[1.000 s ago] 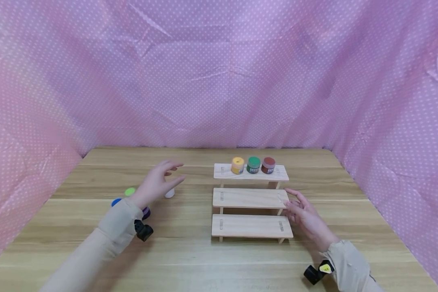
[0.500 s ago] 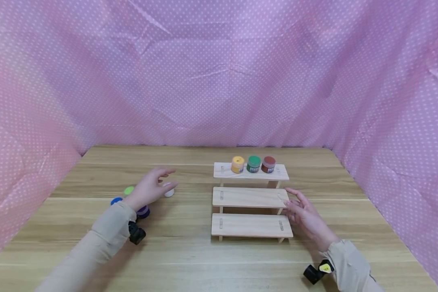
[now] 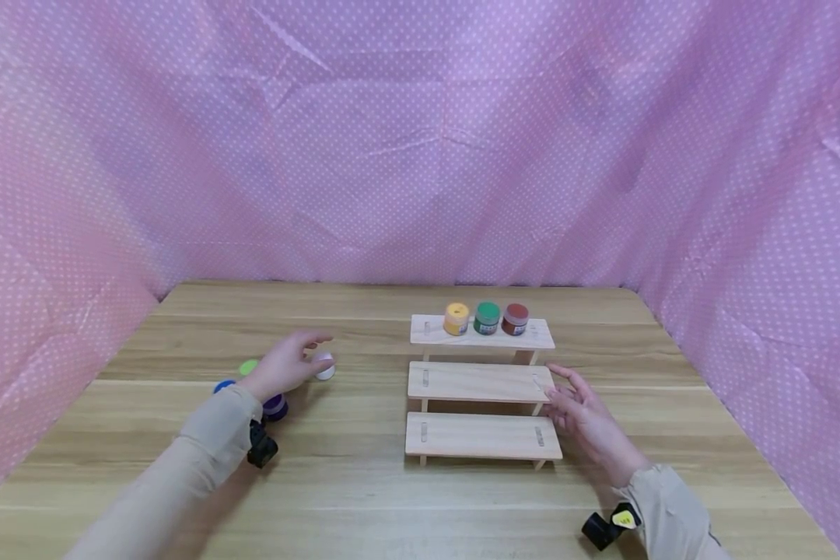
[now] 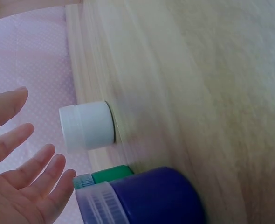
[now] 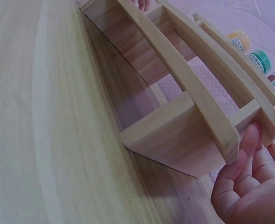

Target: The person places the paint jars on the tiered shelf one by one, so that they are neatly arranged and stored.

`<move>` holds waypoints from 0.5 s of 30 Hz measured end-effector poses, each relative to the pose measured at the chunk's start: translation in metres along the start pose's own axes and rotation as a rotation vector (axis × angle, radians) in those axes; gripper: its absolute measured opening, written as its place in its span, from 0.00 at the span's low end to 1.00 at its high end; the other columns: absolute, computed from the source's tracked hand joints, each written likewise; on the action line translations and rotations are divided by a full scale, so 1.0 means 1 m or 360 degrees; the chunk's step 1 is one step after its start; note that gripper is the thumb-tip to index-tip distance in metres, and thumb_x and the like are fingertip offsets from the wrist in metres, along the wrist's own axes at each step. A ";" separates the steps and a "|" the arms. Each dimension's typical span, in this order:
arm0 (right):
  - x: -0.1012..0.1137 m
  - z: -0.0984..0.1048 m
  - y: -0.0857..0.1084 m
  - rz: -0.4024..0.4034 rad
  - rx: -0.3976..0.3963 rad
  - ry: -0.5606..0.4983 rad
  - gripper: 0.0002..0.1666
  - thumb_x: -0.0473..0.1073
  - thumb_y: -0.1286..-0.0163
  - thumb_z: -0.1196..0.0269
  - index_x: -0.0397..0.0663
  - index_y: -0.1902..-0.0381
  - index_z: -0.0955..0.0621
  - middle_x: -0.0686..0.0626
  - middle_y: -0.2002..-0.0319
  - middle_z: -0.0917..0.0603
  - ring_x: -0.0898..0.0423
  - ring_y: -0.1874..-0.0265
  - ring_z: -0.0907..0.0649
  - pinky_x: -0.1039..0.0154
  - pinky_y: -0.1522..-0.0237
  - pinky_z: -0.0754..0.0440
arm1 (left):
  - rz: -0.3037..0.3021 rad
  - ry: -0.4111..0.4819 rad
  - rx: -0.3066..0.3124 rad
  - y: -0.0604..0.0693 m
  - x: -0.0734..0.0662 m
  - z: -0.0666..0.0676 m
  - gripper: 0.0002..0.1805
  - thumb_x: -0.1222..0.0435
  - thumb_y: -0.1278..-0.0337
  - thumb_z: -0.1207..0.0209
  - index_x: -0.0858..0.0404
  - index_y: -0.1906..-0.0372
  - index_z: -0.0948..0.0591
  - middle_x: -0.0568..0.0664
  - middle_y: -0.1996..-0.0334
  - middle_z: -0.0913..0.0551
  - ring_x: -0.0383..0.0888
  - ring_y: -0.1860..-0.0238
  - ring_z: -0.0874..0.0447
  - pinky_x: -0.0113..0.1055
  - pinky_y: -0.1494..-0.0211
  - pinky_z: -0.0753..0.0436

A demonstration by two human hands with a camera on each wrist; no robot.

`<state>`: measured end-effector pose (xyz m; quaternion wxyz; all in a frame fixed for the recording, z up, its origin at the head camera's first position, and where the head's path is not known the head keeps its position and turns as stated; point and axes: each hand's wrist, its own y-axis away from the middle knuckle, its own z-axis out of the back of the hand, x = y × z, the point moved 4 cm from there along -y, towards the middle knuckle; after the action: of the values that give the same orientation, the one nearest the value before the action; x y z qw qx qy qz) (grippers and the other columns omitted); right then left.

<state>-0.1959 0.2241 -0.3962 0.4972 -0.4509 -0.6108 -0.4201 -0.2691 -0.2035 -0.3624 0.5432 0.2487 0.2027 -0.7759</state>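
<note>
My left hand (image 3: 283,365) hovers over the left of the table, fingers loosely spread. Just beyond its thumb and fingertips stands a white paint jar (image 4: 88,126); the left wrist view shows a gap between them. A purple paint jar (image 4: 161,196) is under the wrist, with a green jar (image 4: 112,174) partly hidden behind it. On the right, my right hand (image 3: 588,424) holds the right end of a three-tier wooden display stand (image 3: 481,381), thumb on the middle tier and fingers against its side. Yellow (image 3: 456,320), green (image 3: 487,319) and dark red (image 3: 515,320) paint jars line the top tier.
A light green lid (image 3: 248,367) and a blue lid (image 3: 224,386) show beside my left wrist, partly covered by it. Pink dotted cloth (image 3: 420,155) hangs behind and at both sides of the wooden table (image 3: 364,498).
My left hand has moved back to the left and lower, closer to the white paint jar. The right hand and the stand have stayed in place.
</note>
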 end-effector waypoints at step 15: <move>-0.002 0.000 -0.001 0.0045 0.0023 -0.0010 0.21 0.35 0.28 0.49 0.70 0.47 0.31 0.59 0.64 0.18 0.66 0.72 0.23 0.76 0.69 0.25 | -0.0038 -0.0118 0.0072 -0.006 0.005 -0.006 0.24 0.64 0.42 0.39 0.72 0.43 0.25 0.67 0.45 0.23 0.65 0.45 0.26 0.57 0.43 0.25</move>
<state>-0.1969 0.2238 -0.3980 0.5045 -0.4572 -0.6087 -0.4073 -0.2754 -0.2020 -0.3695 0.5352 0.2297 0.1677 -0.7954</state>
